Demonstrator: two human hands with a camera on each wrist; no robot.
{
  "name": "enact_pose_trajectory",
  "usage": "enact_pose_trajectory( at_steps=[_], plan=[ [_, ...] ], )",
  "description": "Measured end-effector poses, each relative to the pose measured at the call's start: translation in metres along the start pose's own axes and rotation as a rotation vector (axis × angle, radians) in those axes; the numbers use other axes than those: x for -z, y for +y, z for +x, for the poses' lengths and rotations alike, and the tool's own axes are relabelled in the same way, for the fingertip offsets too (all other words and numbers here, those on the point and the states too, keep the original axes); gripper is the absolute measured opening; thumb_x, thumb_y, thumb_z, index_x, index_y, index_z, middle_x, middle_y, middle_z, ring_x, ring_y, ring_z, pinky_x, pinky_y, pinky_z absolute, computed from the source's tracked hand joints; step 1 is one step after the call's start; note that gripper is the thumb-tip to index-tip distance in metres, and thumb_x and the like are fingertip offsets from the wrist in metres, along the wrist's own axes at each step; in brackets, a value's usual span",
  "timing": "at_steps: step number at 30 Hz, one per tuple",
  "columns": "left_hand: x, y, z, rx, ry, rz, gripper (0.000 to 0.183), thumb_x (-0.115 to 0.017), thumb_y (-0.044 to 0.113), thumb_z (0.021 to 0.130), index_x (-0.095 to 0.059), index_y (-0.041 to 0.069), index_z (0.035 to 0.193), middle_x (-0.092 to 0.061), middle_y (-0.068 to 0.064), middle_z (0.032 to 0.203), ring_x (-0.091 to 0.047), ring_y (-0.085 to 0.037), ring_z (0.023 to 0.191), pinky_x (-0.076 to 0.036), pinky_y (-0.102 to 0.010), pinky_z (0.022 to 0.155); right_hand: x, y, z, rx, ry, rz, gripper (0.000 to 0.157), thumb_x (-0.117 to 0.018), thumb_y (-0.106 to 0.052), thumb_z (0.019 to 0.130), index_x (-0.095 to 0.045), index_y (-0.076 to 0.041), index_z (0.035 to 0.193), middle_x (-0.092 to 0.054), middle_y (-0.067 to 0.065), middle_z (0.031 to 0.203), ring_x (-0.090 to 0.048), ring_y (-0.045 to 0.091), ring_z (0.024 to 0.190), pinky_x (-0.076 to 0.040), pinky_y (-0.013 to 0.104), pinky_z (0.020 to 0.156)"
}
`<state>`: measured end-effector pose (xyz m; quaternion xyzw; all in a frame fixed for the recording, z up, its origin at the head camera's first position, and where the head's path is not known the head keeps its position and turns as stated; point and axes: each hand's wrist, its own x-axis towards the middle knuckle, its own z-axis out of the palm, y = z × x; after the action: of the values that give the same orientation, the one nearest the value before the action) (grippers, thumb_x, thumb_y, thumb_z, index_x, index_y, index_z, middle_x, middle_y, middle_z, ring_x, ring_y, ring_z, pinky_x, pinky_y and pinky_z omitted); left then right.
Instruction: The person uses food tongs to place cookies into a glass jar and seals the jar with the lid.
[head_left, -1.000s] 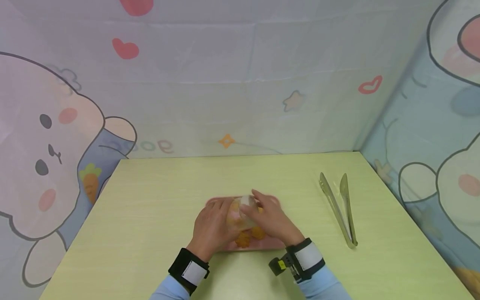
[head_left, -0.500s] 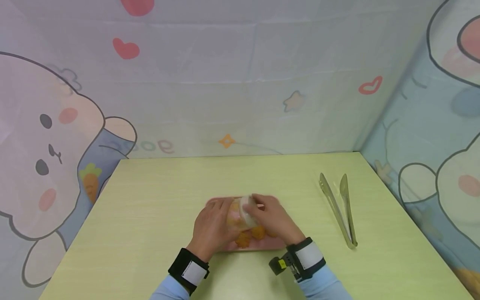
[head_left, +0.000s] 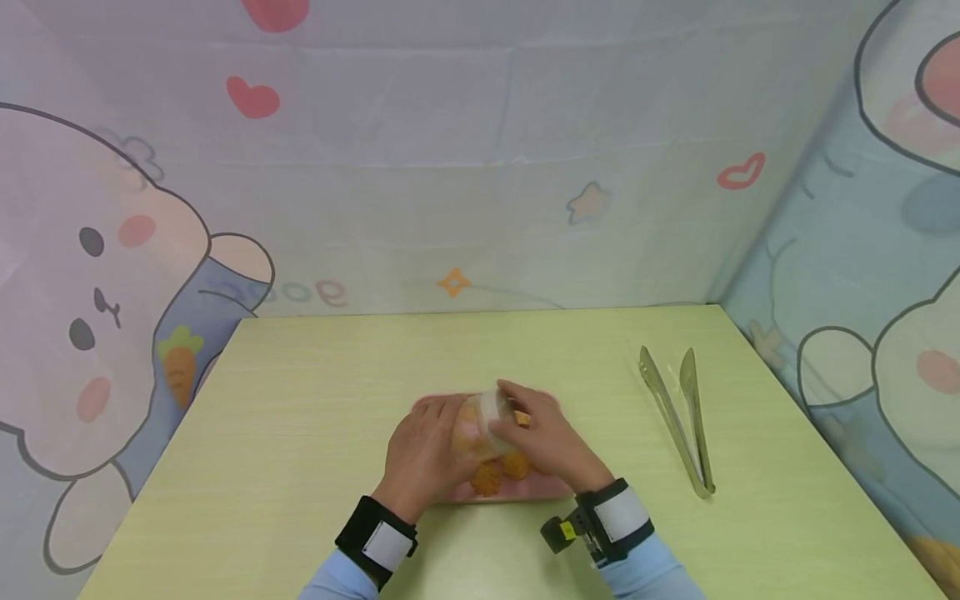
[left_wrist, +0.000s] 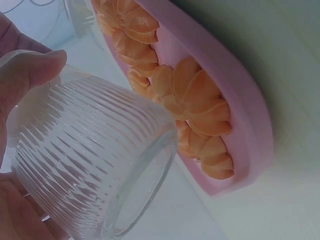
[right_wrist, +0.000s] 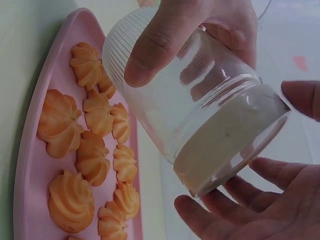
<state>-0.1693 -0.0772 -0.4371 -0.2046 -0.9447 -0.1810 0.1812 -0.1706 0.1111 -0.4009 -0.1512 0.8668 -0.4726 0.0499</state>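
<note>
My left hand (head_left: pixel 422 454) grips a clear ribbed glass jar (left_wrist: pixel 100 155), tilted over the pink tray (head_left: pixel 538 487). The jar's base faces the lower right in the left wrist view, and no contents show through the glass. Around the whitish jar lid (right_wrist: pixel 232 135) my right hand (head_left: pixel 551 437) is spread, fingertips along its lower edge and thumb right at the opposite rim. Several golden piped cookies (right_wrist: pixel 71 202) lie on the tray, beside and below the jar; from the head view the hands hide most of them.
Metal tongs (head_left: pixel 693 442) lie spread on the pale yellow table (head_left: pixel 315 392), right of the tray. Behind the table hangs a printed cloth (head_left: pixel 480 167) with cartoon figures. A camera (head_left: pixel 558 532) sits on the right wrist strap.
The right fingers curled in over the lid half a second ago and are now extended again, uncovering more of it. The left hand and jar have stayed nearly still.
</note>
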Motion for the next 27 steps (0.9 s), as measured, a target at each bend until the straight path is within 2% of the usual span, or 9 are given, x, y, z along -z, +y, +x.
enact_pose_trajectory(
  at_steps=[4,8,12,14,17,22,27],
  plan=[
    [-0.0002,-0.0001,0.0006,-0.005,0.008,-0.008,0.080,-0.086,0.039,0.059,-0.054,0.011,0.126,-0.064,-0.008,0.118,-0.053,-0.025,0.112,-0.052,-0.047,0.088,-0.0019,-0.0008,0.0015,-0.068,0.024,0.000,0.075,-0.053,-0.051,0.092,-0.034,-0.005,0.147,-0.042,0.021,0.145,-0.045,0.037,0.125,-0.047,0.058,0.093],
    [0.0002,-0.0001,0.0012,-0.011,0.018,-0.009,0.076,-0.085,0.037,0.059,-0.056,0.011,0.123,-0.065,-0.008,0.116,-0.054,-0.026,0.110,-0.052,-0.047,0.087,-0.0039,-0.0006,0.0056,-0.154,0.073,0.021,0.079,-0.047,-0.061,0.090,-0.044,-0.001,0.140,-0.051,0.022,0.136,-0.054,0.035,0.114,-0.051,0.055,0.089],
    [-0.0001,-0.0009,0.0008,-0.013,0.022,-0.007,0.074,-0.085,0.037,0.059,-0.057,0.010,0.122,-0.065,-0.008,0.114,-0.054,-0.026,0.109,-0.052,-0.047,0.086,-0.0034,-0.0030,0.0077,-0.173,0.085,0.049,0.065,-0.049,-0.058,0.091,-0.060,-0.005,0.126,-0.065,0.016,0.116,-0.061,0.027,0.094,-0.056,0.046,0.078],
    [-0.0009,-0.0013,0.0006,-0.011,0.020,-0.002,0.074,-0.084,0.037,0.059,-0.056,0.010,0.122,-0.065,-0.008,0.115,-0.054,-0.026,0.109,-0.052,-0.047,0.086,-0.0030,-0.0041,0.0079,-0.146,0.078,0.052,0.055,-0.051,-0.054,0.092,-0.065,-0.008,0.120,-0.068,0.012,0.108,-0.061,0.023,0.087,-0.056,0.041,0.073],
    [-0.0013,-0.0013,0.0004,-0.012,0.021,0.002,0.074,-0.084,0.037,0.059,-0.056,0.011,0.122,-0.065,-0.009,0.114,-0.055,-0.026,0.108,-0.052,-0.047,0.085,-0.0031,-0.0043,0.0084,-0.102,0.072,0.037,0.050,-0.053,-0.051,0.093,-0.068,-0.009,0.116,-0.070,0.010,0.103,-0.061,0.020,0.083,-0.056,0.039,0.071],
    [-0.0010,-0.0008,0.0002,-0.017,0.028,0.002,0.075,-0.084,0.038,0.059,-0.056,0.012,0.123,-0.065,-0.008,0.114,-0.056,-0.026,0.106,-0.053,-0.047,0.084,-0.0020,-0.0047,0.0080,-0.087,0.065,0.036,0.048,-0.054,-0.048,0.093,-0.067,-0.008,0.117,-0.069,0.010,0.105,-0.062,0.020,0.085,-0.056,0.041,0.074],
    [0.0004,-0.0002,-0.0001,-0.007,0.019,-0.017,0.075,-0.085,0.037,0.059,-0.056,0.011,0.123,-0.065,-0.009,0.115,-0.057,-0.025,0.105,-0.053,-0.047,0.084,-0.0012,-0.0023,0.0061,-0.054,0.039,0.056,0.047,-0.057,-0.037,0.094,-0.059,-0.003,0.127,-0.064,0.016,0.123,-0.061,0.029,0.104,-0.054,0.050,0.085]
  ],
)
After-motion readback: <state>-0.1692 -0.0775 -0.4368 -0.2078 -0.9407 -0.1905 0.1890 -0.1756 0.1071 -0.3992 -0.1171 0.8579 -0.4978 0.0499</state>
